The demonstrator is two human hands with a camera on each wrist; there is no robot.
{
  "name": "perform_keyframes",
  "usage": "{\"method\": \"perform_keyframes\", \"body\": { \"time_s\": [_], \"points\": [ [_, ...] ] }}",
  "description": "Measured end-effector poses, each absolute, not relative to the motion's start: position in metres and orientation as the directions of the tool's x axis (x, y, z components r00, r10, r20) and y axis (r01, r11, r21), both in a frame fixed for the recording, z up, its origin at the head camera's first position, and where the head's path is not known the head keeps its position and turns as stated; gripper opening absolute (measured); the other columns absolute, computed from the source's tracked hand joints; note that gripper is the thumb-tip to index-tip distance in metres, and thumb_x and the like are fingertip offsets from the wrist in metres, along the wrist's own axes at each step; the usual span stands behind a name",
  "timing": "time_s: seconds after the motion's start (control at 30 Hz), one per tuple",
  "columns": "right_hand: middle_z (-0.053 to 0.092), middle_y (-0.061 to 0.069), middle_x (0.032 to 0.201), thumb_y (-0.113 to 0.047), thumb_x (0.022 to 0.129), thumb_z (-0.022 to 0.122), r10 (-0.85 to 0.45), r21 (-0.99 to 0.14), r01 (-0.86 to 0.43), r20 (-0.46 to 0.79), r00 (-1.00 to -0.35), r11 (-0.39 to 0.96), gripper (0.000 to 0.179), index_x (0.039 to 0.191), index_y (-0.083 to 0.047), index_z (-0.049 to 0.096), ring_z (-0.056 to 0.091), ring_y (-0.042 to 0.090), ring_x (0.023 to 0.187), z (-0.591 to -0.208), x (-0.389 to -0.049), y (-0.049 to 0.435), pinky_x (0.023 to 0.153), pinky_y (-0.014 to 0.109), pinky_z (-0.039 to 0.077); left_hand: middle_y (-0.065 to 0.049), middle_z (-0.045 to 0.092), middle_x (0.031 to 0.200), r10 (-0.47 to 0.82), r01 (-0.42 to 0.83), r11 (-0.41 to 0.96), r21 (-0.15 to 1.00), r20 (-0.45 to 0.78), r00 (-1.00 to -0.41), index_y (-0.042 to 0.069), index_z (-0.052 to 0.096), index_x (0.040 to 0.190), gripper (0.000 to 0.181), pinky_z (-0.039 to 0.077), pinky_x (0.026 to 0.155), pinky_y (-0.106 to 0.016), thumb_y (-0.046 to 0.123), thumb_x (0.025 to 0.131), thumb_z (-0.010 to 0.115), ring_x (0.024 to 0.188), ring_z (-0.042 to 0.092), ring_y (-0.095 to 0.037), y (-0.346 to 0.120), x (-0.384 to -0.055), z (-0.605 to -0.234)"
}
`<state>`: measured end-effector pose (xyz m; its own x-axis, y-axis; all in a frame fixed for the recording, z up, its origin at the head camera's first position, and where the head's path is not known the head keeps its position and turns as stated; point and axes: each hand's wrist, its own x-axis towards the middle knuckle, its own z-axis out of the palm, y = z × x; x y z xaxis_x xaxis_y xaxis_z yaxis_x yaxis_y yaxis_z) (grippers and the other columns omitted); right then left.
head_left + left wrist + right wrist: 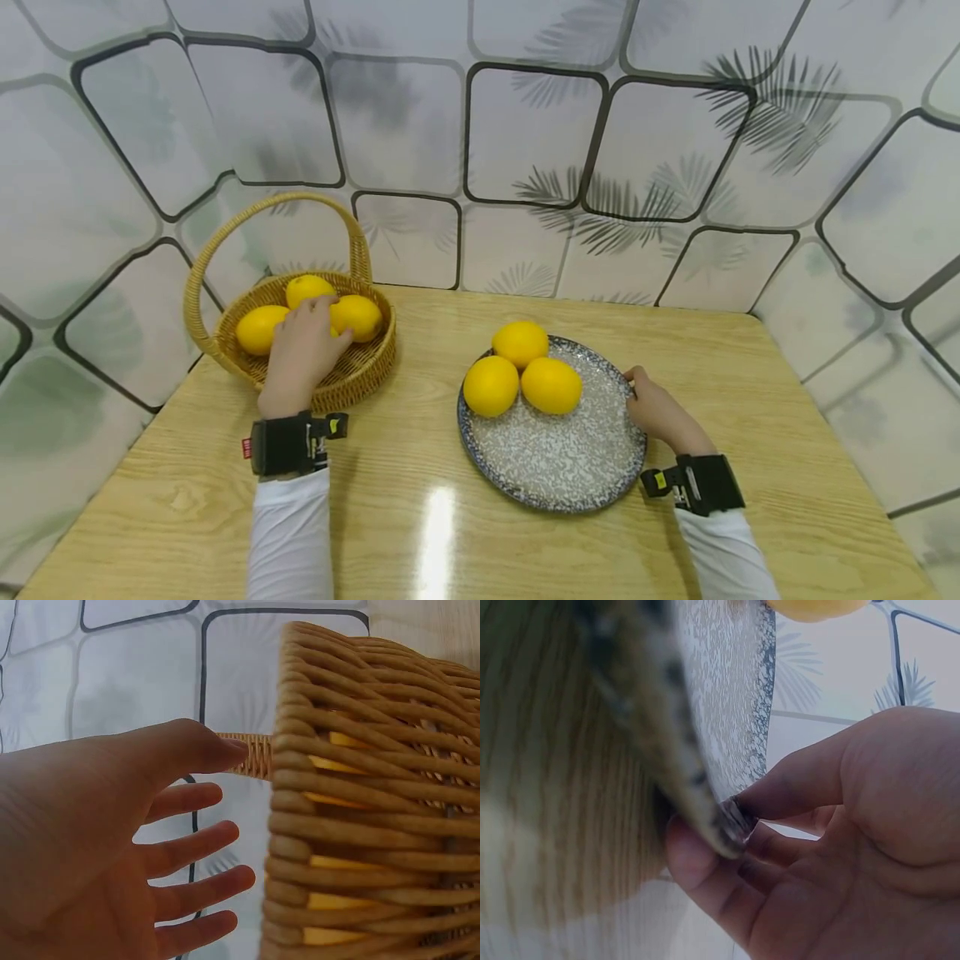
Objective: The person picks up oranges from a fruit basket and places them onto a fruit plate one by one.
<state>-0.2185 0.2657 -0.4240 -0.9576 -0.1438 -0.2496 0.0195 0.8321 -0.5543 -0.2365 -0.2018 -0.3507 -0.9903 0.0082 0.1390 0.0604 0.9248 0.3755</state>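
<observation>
A woven wicker basket [360, 375] with a tall handle holds several yellow lemons [258, 330]. My left hand [303, 354] is over the basket among the lemons. In the left wrist view its thumb and fingers are spread apart above the rim with nothing between them; the lemons show only as yellow through the weave. On the table lies a round speckled grey plate [577, 458] with a dark rim. Three lemons [551, 386] sit close together on its far left part. My right hand [855, 825] pinches the plate's right edge, thumb on top and fingers beneath.
Both things stand on a light wooden table [405, 450]. A pale wall covering [525, 133] with dark outlined shapes and leaf prints rises behind the table and along its sides. The basket handle [277, 200] arches up behind my left hand.
</observation>
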Motion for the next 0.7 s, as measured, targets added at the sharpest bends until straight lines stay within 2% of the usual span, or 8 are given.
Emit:
{"method": "perform_keyframes", "body": {
  "time_s": [0.23,0.5,0.7],
  "points": [
    [0.057,0.027,0.098,-0.001,0.095,0.029,-0.137,-0.544,0.019,-0.245,-0.96,0.839,0.043,0.135,0.014,0.03,0.047,0.022,0.068,-0.423,-0.219,0.266,0.056,0.031,0.037,-0.042,0.039,0.14,-0.03,0.011,0.936,0.353,0.111,-0.993,-0.007,0.038,0.142,0.063,0.031,0.103,-0.071,0.024,0.091,0.058,0.121,0.038,-0.057,-0.209,-0.235,-0.358],
    [0.055,0.021,0.089,-0.001,0.095,0.029,-0.137,-0.547,0.02,-0.245,-0.96,0.837,0.042,0.135,0.014,0.03,0.044,0.02,0.064,-0.422,-0.219,0.266,0.055,0.03,0.036,-0.043,0.039,0.137,-0.054,-0.018,0.935,0.355,0.091,-0.994,-0.008,0.039,0.14,0.062,0.031,0.101,-0.073,0.024,0.089,0.054,0.119,0.036,-0.06,-0.216,-0.233,-0.362],
    [0.056,0.026,0.098,0.0,0.094,0.03,-0.148,-0.548,0.011,-0.245,-0.958,0.836,0.042,0.134,0.016,0.031,0.049,0.024,0.072,-0.42,-0.217,0.266,0.058,0.031,0.038,-0.045,0.041,0.131,-0.055,-0.031,0.939,0.341,0.062,-0.997,-0.009,0.039,0.138,0.06,0.032,0.099,-0.074,0.025,0.09,0.051,0.116,0.037,-0.061,-0.219,-0.231,-0.366]
  ]
}}
